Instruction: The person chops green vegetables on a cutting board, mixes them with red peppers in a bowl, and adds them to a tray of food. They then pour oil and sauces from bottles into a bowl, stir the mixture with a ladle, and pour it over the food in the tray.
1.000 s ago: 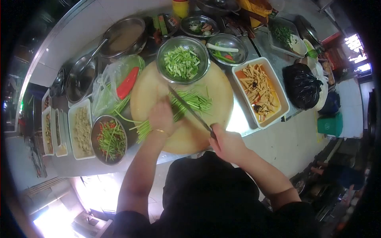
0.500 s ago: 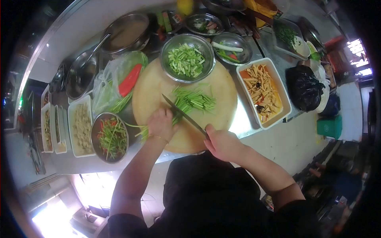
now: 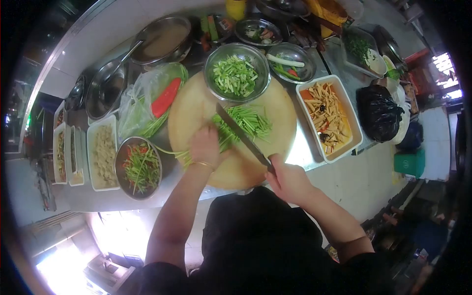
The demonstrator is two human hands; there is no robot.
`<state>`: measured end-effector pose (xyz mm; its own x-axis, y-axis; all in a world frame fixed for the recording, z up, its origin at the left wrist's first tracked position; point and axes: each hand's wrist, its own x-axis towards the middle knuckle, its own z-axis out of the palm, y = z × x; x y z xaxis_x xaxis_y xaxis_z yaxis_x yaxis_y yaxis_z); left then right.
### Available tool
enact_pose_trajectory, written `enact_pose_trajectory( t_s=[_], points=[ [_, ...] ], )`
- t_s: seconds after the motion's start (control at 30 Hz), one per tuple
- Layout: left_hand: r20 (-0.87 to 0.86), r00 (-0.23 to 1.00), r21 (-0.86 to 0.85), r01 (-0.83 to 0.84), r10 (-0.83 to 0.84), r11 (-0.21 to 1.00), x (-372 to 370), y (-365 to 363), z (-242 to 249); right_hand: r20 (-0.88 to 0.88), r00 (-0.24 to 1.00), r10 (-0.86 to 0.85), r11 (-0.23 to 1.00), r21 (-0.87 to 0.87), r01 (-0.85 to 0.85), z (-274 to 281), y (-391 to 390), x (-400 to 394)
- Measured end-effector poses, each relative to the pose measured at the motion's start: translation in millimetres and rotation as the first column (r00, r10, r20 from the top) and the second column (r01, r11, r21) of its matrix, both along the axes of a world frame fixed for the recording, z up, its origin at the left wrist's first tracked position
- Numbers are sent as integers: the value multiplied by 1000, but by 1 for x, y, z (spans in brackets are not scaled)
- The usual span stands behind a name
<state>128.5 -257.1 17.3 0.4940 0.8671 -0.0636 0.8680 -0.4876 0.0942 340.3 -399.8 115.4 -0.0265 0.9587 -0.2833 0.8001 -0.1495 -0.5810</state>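
Observation:
On the round cutting board [image 3: 189, 105], my left hand [image 3: 204, 145] is closed over a bunch of thin green stalks [image 3: 184, 156], whose long ends trail out to the left. The fingertips press near the knife. My right hand [image 3: 291, 181] grips the handle of a kitchen knife [image 3: 241, 132], its blade slanting up and left over the stalks. Right of the blade lies a pile of cut green pieces [image 3: 256, 123]. At the board's far edge stands a steel bowl [image 3: 210, 81] of chopped greens [image 3: 236, 73].
A white tray of brown strips in red oil [image 3: 330, 118] stands right of the board. To the left are a bowl of shredded greens and red pepper [image 3: 139, 167], a tray of pale pieces [image 3: 103, 157], and a plastic bag with a red label [image 3: 166, 97]. Several bowls line the back.
The knife has moved a little right and its blade is tilted more steeply, with my right hand lower and further right. My left hand stays on the stalks. The whole view has shifted slightly.

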Motion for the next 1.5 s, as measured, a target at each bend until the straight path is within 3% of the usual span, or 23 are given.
enact_pose_trajectory(
  t_s=[0.13, 0.23, 0.33, 0.4, 0.5, 0.6, 0.7, 0.9, 1.2, 1.33, 1.5],
  points=[
    [14, 1000, 10, 1, -2, 1000, -20, -5, 25, -26, 997, 74, 997, -5, -75, 2, -5, -9],
    [-181, 983, -91, -16, 0, 996, -20, -8, 21, 16, 994, 110, 992, -60, -109, 5, -3, -16],
    [-259, 966, -213, -72, 15, 974, -10, -9, 12, 52, 989, 138, 986, -99, -133, 3, 3, -19],
    [-180, 984, -199, -31, -5, 979, -12, -9, 8, 57, 988, 145, 981, -142, -135, 1, 14, -20],
    [-149, 989, -151, 1, -23, 989, -14, -12, 7, 3, 989, 150, 986, -68, -150, -25, 39, -28],
    [-123, 992, -99, -5, -8, 995, -13, -15, 5, 7, 995, 102, 994, 29, -102, -40, 58, -42],
    [-108, 994, -106, -33, 21, 994, -9, -14, 3, -98, 995, 4, 995, 96, 5, -57, 62, -31],
    [-51, 997, -66, -67, 64, 996, -27, -17, 20, -13, 993, 118, 992, -48, -119, 10, 12, -21],
    [-169, 985, -117, -61, 41, 991, -26, -23, 8, -4, 985, 175, 975, -140, -174, 2, 16, -39],
    [-188, 982, -99, -33, 14, 995, -27, -25, -1, -34, 988, 148, 988, -49, -149, -35, 43, -55],
    [-42, 998, -110, -40, 36, 993, -14, -28, -7, -201, 978, 54, 996, 75, -39, -66, 61, -40]
  ],
)
